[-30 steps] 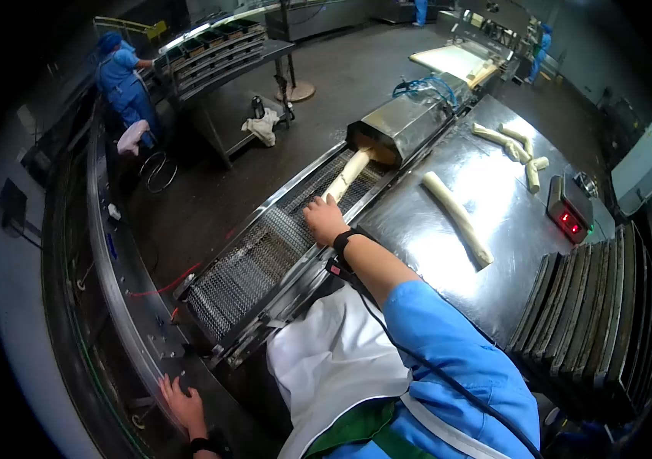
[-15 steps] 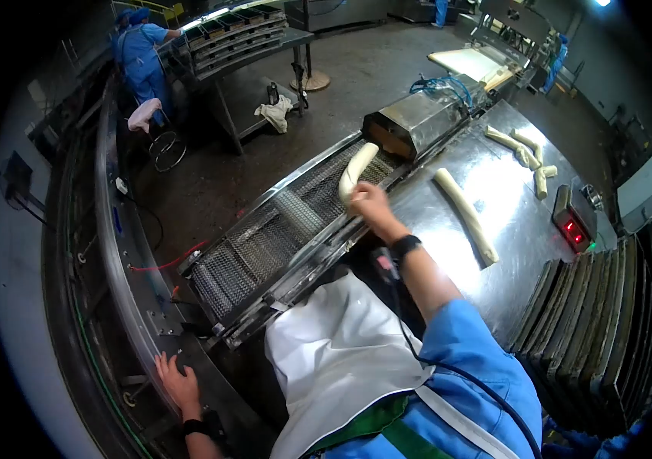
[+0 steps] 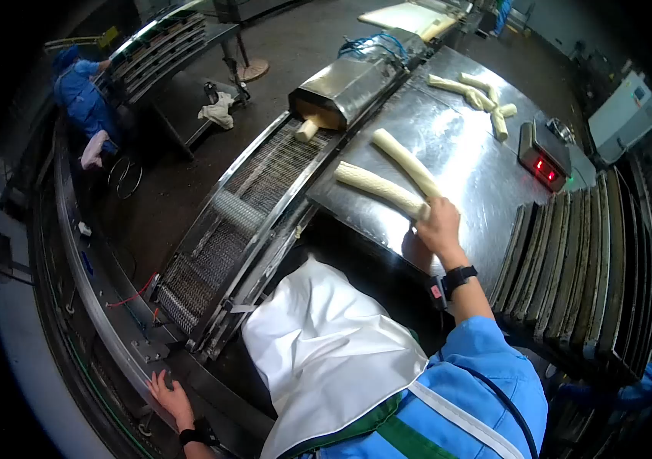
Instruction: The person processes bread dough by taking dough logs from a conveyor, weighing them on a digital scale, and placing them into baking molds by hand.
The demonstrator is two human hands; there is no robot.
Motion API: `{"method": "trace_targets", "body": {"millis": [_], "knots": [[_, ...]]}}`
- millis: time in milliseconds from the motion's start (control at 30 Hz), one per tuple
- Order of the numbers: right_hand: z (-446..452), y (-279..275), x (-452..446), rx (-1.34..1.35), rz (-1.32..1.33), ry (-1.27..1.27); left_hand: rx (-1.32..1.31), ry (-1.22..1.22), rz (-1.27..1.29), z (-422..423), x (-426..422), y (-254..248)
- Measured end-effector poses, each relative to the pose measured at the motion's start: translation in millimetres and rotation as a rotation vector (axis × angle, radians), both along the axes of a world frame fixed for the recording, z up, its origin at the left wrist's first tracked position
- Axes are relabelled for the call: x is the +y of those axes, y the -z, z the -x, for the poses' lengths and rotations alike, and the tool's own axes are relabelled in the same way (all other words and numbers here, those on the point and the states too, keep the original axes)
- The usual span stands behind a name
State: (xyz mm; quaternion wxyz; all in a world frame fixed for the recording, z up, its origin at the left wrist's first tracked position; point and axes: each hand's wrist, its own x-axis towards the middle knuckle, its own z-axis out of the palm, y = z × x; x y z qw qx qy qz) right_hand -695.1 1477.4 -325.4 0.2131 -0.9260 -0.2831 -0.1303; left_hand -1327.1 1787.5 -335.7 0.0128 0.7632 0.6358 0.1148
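Two pale dough rolls lie side by side on the steel table (image 3: 487, 180): a patterned dough roll (image 3: 376, 187) nearer the conveyor and a second dough roll (image 3: 406, 161) beyond it. At their near ends is my right hand (image 3: 441, 229), fingers closed on the end of the patterned roll and close to the other's tip. Another piece of dough (image 3: 307, 131) shows at the mouth of the metal hood on the mesh conveyor (image 3: 215, 237). My left hand (image 3: 173, 399) rests on the edge of the metal rail at lower left, fingers apart.
Several more dough pieces (image 3: 475, 96) lie at the table's far end, near a scale (image 3: 544, 157) with red digits. Stacked trays (image 3: 571, 268) stand at right. The steel hood (image 3: 356, 80) covers the conveyor's far part. A co-worker (image 3: 85, 99) in blue stands at upper left.
My right hand has moved from the conveyor to the table, bringing a dough roll beside the one there. Another dough end now shows at the hood. My view has shifted right.
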Motion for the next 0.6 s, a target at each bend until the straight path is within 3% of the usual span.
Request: {"method": "trace_targets", "body": {"millis": [33, 100, 200, 267, 433, 500, 567, 600], "knots": [[1, 1, 5, -0.080, 0.020, -0.068, 0.006, 0.015, -0.004, -16, 2, -1], [-7, 5, 20, -0.062, -0.090, -0.305, -0.190, 0.276, 0.026, -60, 8, -4], [-29, 10, 43, -0.017, 0.015, -0.281, -0.191, 0.621, 0.056, -160, -1, -21], [-44, -8, 48, 0.325, -0.084, -0.195, -0.235, 0.834, 0.038, -231, -17, -35], [-99, -10, 40, 0.061, -0.048, -0.006, -0.318, 1.279, 0.123, -364, -64, -32], [-113, -9, 35, 0.434, 0.137, -0.013, -0.239, 1.458, 0.223, -411, -90, -34], [-116, 13, 26, 0.335, 0.033, -0.007, -0.121, 1.619, 0.251, -454, -110, -26], [-120, 5, 27, 0.430, 0.097, -0.007, -0.061, 1.677, 0.248, -471, -120, -24]]}}
